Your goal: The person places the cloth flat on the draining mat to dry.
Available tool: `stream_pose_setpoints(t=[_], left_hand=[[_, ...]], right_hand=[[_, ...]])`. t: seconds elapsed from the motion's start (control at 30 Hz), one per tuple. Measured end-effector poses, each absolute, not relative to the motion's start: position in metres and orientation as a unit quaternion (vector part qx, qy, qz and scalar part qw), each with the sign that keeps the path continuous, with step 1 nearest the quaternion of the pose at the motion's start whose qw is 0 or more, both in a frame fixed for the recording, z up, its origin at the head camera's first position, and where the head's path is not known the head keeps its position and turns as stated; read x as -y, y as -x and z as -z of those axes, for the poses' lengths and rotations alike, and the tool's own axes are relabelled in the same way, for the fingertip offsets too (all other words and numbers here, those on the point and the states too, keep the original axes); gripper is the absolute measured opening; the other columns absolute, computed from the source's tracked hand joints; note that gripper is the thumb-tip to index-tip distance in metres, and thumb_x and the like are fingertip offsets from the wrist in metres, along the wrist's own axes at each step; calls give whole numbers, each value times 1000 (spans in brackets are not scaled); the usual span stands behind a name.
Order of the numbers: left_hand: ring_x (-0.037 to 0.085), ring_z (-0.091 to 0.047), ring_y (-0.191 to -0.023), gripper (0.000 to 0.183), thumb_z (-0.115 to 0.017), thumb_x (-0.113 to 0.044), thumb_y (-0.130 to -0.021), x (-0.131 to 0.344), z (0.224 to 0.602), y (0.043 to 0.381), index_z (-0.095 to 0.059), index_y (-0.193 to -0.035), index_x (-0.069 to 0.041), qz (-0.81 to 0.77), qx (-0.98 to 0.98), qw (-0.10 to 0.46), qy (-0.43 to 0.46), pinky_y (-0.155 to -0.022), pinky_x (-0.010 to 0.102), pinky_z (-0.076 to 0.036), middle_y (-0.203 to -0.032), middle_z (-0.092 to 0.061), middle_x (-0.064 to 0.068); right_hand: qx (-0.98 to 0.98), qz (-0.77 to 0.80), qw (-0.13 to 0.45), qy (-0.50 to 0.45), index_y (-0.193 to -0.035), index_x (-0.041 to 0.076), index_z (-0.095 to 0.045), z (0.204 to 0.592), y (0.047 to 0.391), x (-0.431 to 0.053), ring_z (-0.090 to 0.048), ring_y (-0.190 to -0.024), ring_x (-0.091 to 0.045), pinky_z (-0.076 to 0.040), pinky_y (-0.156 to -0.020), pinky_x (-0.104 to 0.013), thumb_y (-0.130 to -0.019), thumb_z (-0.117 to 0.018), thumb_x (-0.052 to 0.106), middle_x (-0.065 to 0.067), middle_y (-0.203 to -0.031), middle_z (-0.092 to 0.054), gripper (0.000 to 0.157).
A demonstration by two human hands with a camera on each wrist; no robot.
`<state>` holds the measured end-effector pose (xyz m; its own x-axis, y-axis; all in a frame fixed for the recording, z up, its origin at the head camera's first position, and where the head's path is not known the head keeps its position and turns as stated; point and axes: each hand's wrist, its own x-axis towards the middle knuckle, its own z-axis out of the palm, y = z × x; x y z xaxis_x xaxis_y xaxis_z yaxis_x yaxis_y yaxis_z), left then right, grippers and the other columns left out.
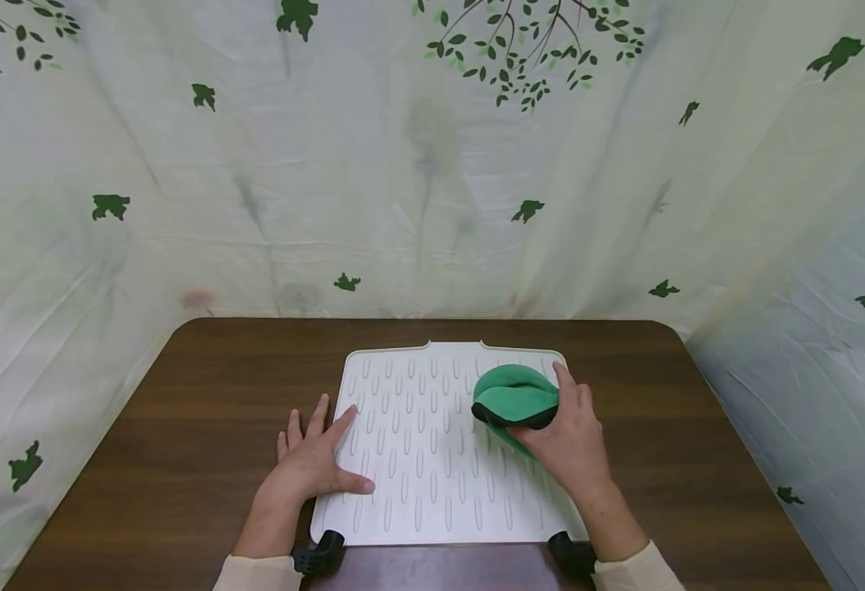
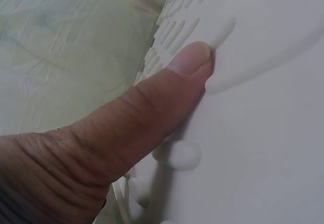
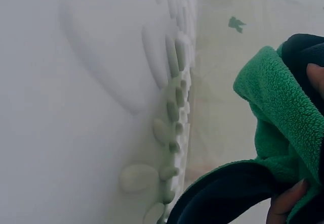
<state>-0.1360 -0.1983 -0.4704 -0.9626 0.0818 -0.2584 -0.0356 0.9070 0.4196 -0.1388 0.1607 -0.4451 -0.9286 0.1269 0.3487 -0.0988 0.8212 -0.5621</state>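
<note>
A white ridged board (image 1: 418,492), covered in raised oval bumps, lies on the table. My left hand (image 1: 314,460) rests on its left edge, fingers spread and thumb laid on the surface. In the left wrist view the thumb (image 2: 147,102) lies among the bumps of the board (image 2: 263,133). My right hand (image 1: 576,431) grips a folded green cloth (image 1: 517,398) with a dark underside, over the right part of the board. The right wrist view shows the fuzzy green cloth (image 3: 278,92) bunched between the thumb and fingers, with a dark flap hanging down.
The brown wooden table (image 1: 218,394) extends on both sides of the board. Behind it hangs a pale curtain (image 1: 403,205) printed with green leaves and birds. Black straps (image 1: 319,552) sit on both wrists near the board's front corners.
</note>
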Motion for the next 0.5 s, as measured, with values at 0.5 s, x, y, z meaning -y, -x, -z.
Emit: stream_pose_setpoints(t=[0.5], left_hand=[[52, 14, -131, 126, -79, -68, -40, 198, 473, 136, -24, -147, -29, -210, -969, 133, -9, -97, 69, 1, -153, 6, 14]], right_hand=[[939, -298, 174, -4, -143, 23, -28, 448, 136, -151, -57, -85, -41, -49, -70, -57, -54, -84, 47, -14, -112, -44, 108]])
